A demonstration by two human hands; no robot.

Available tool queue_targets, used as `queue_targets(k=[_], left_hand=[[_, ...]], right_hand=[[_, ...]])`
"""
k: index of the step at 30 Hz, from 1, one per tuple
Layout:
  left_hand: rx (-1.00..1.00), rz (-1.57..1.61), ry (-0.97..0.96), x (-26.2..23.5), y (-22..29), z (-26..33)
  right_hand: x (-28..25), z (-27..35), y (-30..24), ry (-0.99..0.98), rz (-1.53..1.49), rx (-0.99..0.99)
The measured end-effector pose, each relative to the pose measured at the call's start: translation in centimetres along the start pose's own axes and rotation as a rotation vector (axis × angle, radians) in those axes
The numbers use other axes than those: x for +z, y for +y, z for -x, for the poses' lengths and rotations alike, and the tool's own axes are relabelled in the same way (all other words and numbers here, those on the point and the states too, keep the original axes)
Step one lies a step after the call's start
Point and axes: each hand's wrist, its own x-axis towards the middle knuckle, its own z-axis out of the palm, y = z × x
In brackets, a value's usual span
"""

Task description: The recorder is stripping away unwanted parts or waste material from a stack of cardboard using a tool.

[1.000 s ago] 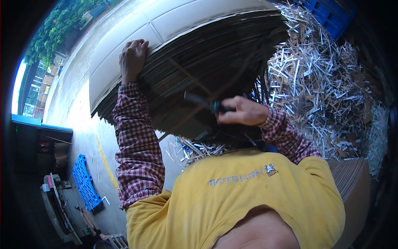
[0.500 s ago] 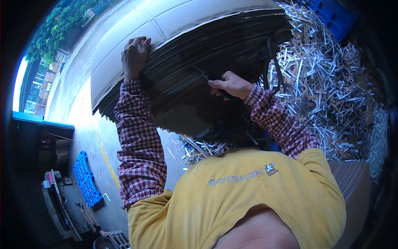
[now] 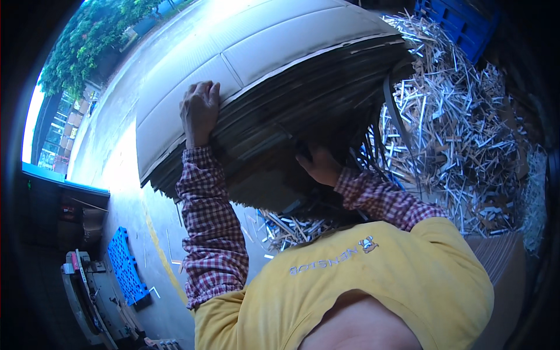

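Hands on a cardboard stack [image 3: 280, 76]

Left hand [image 3: 199, 111], fingers together, grips its top edge at centre; right hand [image 3: 318, 166] presses its side, fingers hidden.

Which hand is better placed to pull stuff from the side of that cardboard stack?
Probably the right hand: it's pressed into the cardboard stack's layered side, while the left hand grips the top edge.
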Motion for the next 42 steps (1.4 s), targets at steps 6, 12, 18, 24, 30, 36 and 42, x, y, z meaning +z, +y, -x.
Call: queue_targets(k=[6, 12, 18, 24, 30, 36, 42], left_hand=[[0.015, -0.051, 0.009, -1.6, -0.8, 1.3], [0.022, -0.043, 0.014, -0.5, -0.3, 0.6], [-0.016, -0.115, -0.007, -0.8, -1.4, 1.3], [0.056, -0.103, 0.001, -0.6, -2.0, 1.4], [0.026, -0.113, -0.036, -1.5, -1.0, 0.9], [0.013, -0.072, -0.057, -0.7, -1.1, 0.8], [0.027, -0.063, -0.047, -0.5, -1.2, 0.9]], right_hand=[[-2.1, 2.8, -3.7, -0.224, -0.216, 0.247], [0.2, 2.3, -0.7, 0.114, -0.011, -0.042], [-5.0, 11.3, 1.5, 0.153, 0.565, -0.171], [-12.1, 18.7, 11.7, -0.119, 0.151, 0.942], [-9.9, 24.4, 10.6, -0.241, -0.040, 0.454], [-14.8, 6.0, -4.9, -0.106, 0.157, 0.550], [-15.4, 2.3, -2.2, -0.050, 0.034, 0.441]])
